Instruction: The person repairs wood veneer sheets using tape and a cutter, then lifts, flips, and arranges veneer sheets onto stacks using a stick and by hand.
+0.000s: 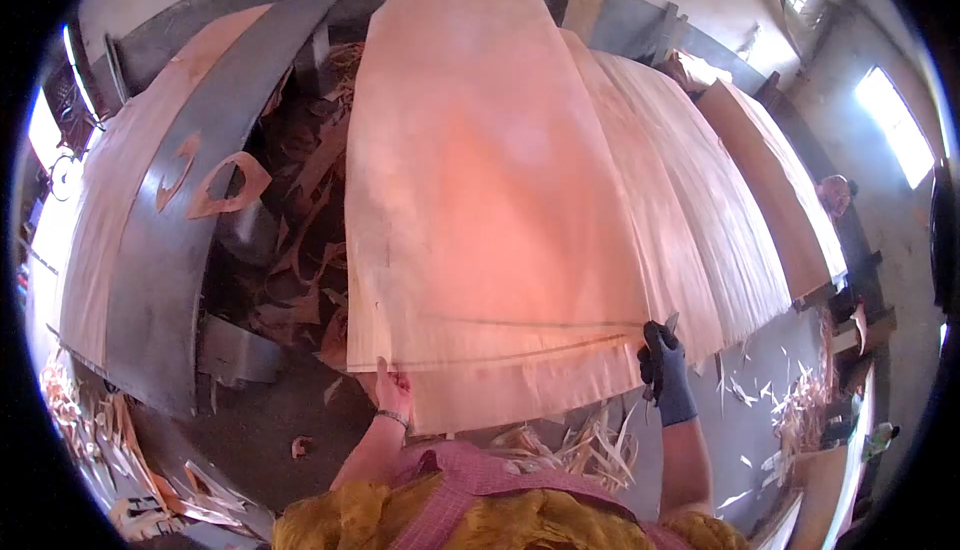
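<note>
A broad, pinkish wood veneer sheet (500, 190) lies lengthwise in front of me, with more veneer beneath it. My left hand (393, 390), bare with a band at the wrist, pinches its near left corner, thumb on top. At the near right corner is my right hand (663, 358) in a dark grey glove, its fingers closed. A short pale blade, seemingly a knife (672, 323), sticks up from that hand; its handle is hidden by the glove. Two thin dark lines cross the veneer's near end between my hands.
Other veneer sheets (690, 190) overlap on the right. A grey metal-topped bench (150, 260) with veneer scraps stands left, past a gap full of offcuts. Shavings (600, 455) lie by my body and on the right. Another person's head (834, 195) shows at far right.
</note>
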Motion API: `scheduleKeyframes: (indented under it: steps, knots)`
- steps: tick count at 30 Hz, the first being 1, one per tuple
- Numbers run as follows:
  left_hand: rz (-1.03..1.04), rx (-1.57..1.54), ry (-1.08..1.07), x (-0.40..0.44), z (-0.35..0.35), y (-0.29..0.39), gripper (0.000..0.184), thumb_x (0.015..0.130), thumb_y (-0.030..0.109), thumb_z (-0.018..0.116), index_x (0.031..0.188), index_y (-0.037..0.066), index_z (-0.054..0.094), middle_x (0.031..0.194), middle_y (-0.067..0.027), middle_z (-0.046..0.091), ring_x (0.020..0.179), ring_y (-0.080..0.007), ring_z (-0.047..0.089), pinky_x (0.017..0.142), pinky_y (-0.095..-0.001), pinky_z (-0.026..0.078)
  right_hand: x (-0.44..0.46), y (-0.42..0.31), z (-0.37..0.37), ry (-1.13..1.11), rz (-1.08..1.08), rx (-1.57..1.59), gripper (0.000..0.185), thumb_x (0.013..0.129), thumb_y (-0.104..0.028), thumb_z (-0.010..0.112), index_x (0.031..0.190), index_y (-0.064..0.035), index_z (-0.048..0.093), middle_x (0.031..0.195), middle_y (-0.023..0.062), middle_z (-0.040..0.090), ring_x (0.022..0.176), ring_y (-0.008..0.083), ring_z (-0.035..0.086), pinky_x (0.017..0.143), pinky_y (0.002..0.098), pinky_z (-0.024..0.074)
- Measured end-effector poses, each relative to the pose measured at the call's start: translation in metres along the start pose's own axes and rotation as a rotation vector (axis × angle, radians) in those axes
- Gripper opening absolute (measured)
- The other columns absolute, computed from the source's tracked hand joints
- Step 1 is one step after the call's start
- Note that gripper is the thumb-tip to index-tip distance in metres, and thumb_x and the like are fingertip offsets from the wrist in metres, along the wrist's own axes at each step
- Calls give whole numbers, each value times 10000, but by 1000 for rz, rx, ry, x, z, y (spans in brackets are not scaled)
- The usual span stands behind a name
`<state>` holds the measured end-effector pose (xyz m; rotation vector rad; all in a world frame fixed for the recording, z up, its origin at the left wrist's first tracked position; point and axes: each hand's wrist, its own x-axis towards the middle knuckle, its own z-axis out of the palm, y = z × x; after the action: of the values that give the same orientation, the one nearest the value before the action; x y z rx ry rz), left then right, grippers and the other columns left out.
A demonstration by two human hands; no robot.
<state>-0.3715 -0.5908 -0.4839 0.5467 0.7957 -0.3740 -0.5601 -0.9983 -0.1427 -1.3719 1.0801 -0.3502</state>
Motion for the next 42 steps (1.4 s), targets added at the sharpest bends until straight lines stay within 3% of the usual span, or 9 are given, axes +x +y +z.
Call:
scheduleKeyframes:
  steps: [6,9,10,14,23,27,31,37,42]
  knots:
    - [333,167,-124,-47,38,-102,293,897,406,663,862,135,556,707,47,534,592,-76,522,461,-190,373,72,33,-124,-80,-14,57,226,905,-366,662,979,-168,580,555,-25,464,371,86,403,336,253,301]
    - [242,12,246,-126,104,-142,273,909,404,643,886,144,564,721,54,538,589,-72,517,449,-182,346,110,54,-170,-112,35,93,215,908,-375,655,944,-178,575,533,-29,449,365,81,396,332,253,297]
    - [164,99,124,-136,107,-158,237,920,374,630,865,156,556,728,54,535,587,-82,514,431,-193,329,118,57,-184,-130,27,101,213,909,-373,653,932,-176,575,533,-29,450,365,81,398,332,253,300]
    - [293,229,118,-96,79,-208,245,903,362,653,833,160,531,713,46,517,546,-86,484,413,-193,320,146,71,-221,-227,-2,179,235,902,-388,654,893,-169,570,543,-22,461,367,85,406,334,256,309]
    - [486,260,320,-72,72,-239,212,901,282,645,824,143,504,644,24,448,498,-94,439,367,-236,310,192,133,-242,-242,6,215,264,886,-388,674,870,-148,566,522,15,478,347,125,428,323,288,335]
    - [488,250,347,-95,72,-251,206,903,280,642,851,140,501,635,20,450,492,-97,437,374,-238,314,196,159,-238,-95,86,156,196,911,-321,658,997,-144,647,502,9,482,343,114,418,325,274,301]
    - [522,200,348,-107,63,-271,190,907,275,640,891,138,510,651,21,472,500,-93,448,392,-233,329,206,197,-257,-170,124,173,190,914,-318,654,975,-138,647,507,0,480,353,105,418,330,269,301]
    - [493,59,474,-116,67,-296,180,899,264,660,908,152,519,681,29,508,518,-78,434,422,-238,363,207,244,-259,-62,95,76,213,918,-344,648,923,-131,629,511,-15,471,366,91,410,343,265,297]
    - [432,72,353,-89,56,-300,171,904,267,659,913,164,521,697,34,516,512,-73,417,422,-223,354,225,246,-251,-89,51,99,217,916,-357,649,925,-142,627,516,-16,477,367,95,416,349,260,301]
